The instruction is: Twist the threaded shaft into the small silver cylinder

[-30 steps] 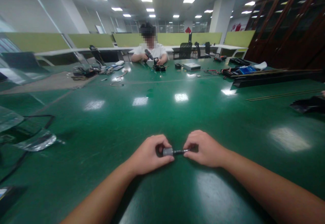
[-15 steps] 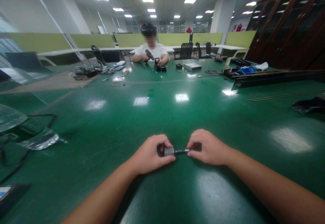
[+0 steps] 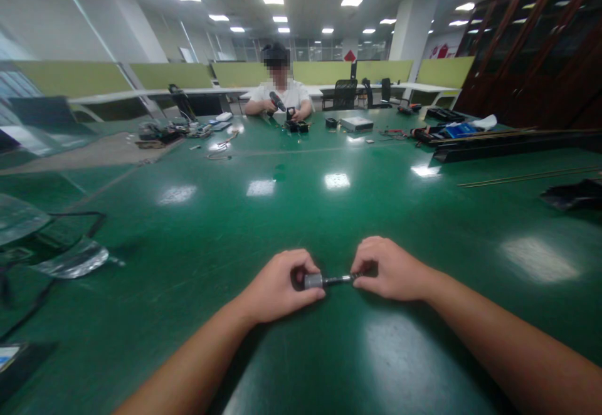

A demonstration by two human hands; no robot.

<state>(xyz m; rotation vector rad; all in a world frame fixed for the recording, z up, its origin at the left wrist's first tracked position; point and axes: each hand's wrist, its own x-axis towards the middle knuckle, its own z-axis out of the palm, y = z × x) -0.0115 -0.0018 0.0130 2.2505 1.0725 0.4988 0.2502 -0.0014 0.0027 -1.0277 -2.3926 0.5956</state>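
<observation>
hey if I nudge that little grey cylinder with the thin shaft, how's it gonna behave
The grey cylinder looks rounded, so it may well roll. The thin shaft runs straight, so it's probably stiff; sticking out from the wider barrel, it could make the roll curve.

Grey cylinder, short, smooth-looking, on its side, gripped by left hand. Thin dark rod runs right from its end, roughly level, with a shiny metal section and then a dark ribbed end, pinched in right hand. All at near middle of green table; contact with tabletop unclear.
</observation>
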